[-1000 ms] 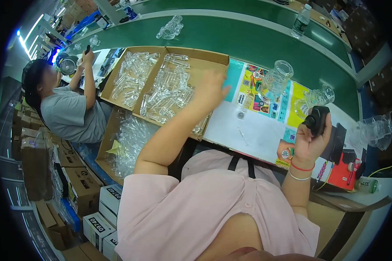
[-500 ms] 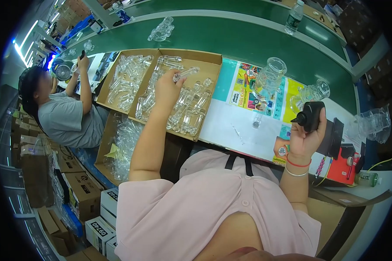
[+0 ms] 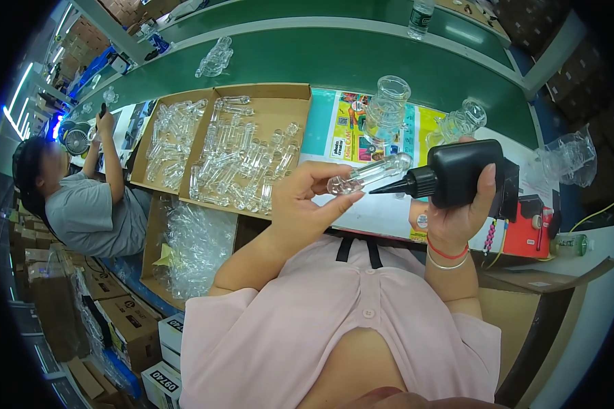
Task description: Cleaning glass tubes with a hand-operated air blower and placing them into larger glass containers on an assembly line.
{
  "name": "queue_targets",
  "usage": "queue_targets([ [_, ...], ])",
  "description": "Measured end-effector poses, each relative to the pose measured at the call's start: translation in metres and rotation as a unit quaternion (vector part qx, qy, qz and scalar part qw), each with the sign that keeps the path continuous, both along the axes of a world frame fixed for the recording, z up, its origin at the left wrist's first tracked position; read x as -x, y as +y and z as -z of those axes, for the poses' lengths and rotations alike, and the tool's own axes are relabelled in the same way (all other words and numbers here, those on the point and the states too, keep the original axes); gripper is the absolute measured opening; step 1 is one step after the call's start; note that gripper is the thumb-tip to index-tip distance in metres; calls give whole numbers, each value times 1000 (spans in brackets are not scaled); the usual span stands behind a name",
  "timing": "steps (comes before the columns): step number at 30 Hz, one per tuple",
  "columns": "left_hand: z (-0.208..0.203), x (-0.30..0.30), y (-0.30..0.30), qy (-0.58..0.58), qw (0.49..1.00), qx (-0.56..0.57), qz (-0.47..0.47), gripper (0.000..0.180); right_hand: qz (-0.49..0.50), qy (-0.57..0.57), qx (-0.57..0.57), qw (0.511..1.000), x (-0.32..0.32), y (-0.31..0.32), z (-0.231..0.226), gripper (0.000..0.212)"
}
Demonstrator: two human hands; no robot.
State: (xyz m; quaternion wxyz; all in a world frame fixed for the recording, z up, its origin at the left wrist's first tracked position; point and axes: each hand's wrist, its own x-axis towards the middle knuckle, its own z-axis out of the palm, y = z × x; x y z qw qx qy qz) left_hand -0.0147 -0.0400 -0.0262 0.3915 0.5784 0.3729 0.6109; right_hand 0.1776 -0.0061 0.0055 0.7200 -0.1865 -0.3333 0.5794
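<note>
My left hand (image 3: 314, 201) pinches a clear glass tube piece (image 3: 375, 172) between thumb and fingers, its far end pointing right. Wrapped round a black squeeze bottle (image 3: 465, 174) with a narrow nozzle is my right hand (image 3: 457, 218). The nozzle tip points left and appears close to the near end of the tube piece. Behind them a large clear glass vessel (image 3: 387, 112) stands on the printed sheet. Another clear glass vessel (image 3: 462, 121) lies tilted to its right.
Cardboard trays (image 3: 300, 102) of clear tubes stand at left, above a box of plastic bags (image 3: 196, 242). A clear vessel (image 3: 572, 157) is at far right, near a red booklet (image 3: 522, 235). A water bottle (image 3: 420, 19) stands behind. A person (image 3: 89, 198) sits at left.
My left hand has come from the tray toward the middle with the tube piece. My right hand has tipped the black bottle so its nozzle meets the tube area; the view has shifted slightly.
</note>
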Motion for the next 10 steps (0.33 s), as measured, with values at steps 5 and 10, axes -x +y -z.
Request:
queue_targets([
  [5, 0, -6, 1, 18, 997, -68, -10, 36, 42, -72, -47, 995, -4, -9, -9, 44],
  [10, 2, -8, -2, 27, 995, -93, -11, 39, 95, -189, -99, 972, -7, -18, -9, 48],
])
